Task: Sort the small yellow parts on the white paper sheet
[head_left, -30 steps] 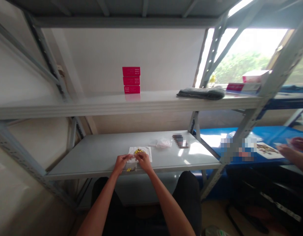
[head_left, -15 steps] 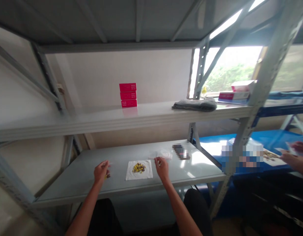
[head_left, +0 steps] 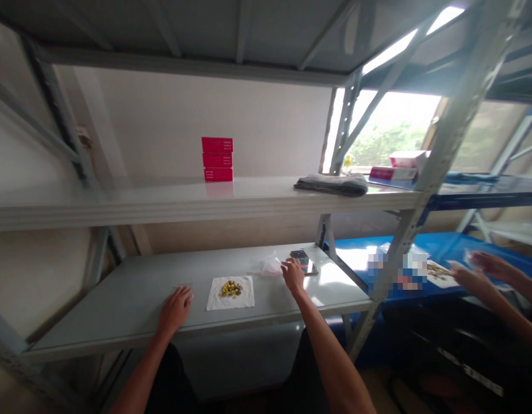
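My left hand (head_left: 176,309) rests palm down on the grey shelf, fingers laid out, with a thin clear strip showing at the fingertips. What lies under the palm is hidden. To its right is a white cloth (head_left: 244,300) bearing a small heap of yellow and dark brown beads (head_left: 231,289). My right hand (head_left: 294,276) is over the far right part of the shelf, fingers stretched and slightly apart. Its fingertips are at the edge of some clear plastic bags (head_left: 270,265); whether they touch is unclear. Just behind that hand lies a dark phone (head_left: 309,264).
Three red boxes (head_left: 218,160) are stacked on the upper shelf (head_left: 171,210), with a folded grey cloth (head_left: 332,184) to their right. A metal post (head_left: 397,259) separates a blue table (head_left: 447,244), where another person's hands (head_left: 481,276) work beside a white cloth with small pieces.
My left hand has lowered onto the shelf and covers the small yellow-brown pieces it had near its fingers. My right hand has moved right toward the phone, and its pinch has loosened.
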The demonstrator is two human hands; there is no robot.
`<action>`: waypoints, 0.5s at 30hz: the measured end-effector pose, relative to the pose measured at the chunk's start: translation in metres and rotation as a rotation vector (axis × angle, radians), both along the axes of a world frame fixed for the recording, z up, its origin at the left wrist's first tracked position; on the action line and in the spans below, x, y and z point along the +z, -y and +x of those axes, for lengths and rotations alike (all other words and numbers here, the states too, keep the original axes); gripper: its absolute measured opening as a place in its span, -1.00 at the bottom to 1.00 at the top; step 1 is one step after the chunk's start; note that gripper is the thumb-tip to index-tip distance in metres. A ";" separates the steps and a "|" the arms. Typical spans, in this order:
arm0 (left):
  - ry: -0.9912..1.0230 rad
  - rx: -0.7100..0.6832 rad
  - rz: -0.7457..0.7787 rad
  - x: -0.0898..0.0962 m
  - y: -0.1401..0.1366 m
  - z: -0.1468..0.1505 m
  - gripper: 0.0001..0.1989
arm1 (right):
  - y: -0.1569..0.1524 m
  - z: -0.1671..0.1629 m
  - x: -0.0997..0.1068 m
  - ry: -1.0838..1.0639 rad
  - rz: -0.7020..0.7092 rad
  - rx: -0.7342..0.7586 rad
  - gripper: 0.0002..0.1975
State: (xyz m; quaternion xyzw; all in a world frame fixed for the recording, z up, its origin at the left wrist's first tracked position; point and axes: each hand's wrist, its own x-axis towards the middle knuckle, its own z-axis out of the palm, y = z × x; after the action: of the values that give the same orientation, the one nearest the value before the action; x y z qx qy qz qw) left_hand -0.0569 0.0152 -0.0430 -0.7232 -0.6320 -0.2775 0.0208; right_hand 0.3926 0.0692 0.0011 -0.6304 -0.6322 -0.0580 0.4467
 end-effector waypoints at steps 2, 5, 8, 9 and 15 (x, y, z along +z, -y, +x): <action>-0.015 0.008 -0.009 0.000 0.000 -0.001 -0.50 | 0.005 -0.008 0.008 -0.018 0.028 0.000 -0.77; 0.020 0.035 0.092 0.008 0.007 0.004 -0.43 | 0.022 -0.038 0.024 -0.150 0.145 0.123 -0.71; 0.114 0.012 0.290 0.030 0.020 0.023 -0.37 | 0.045 -0.090 0.034 -0.331 0.095 0.462 -0.72; 0.157 -0.029 0.336 0.040 0.025 0.032 -0.40 | 0.053 -0.110 0.035 -0.345 0.038 0.607 -0.72; 0.404 -0.306 0.213 0.081 0.037 0.075 -0.75 | 0.077 -0.183 0.016 -0.415 -0.091 0.821 -0.81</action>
State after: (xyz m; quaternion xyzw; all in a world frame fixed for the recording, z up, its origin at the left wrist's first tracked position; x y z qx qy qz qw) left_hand 0.0178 -0.0213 0.0382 -0.7339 -0.4741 -0.4811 -0.0718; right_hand 0.2093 -0.0074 0.0172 -0.3449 -0.7288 0.2790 0.5216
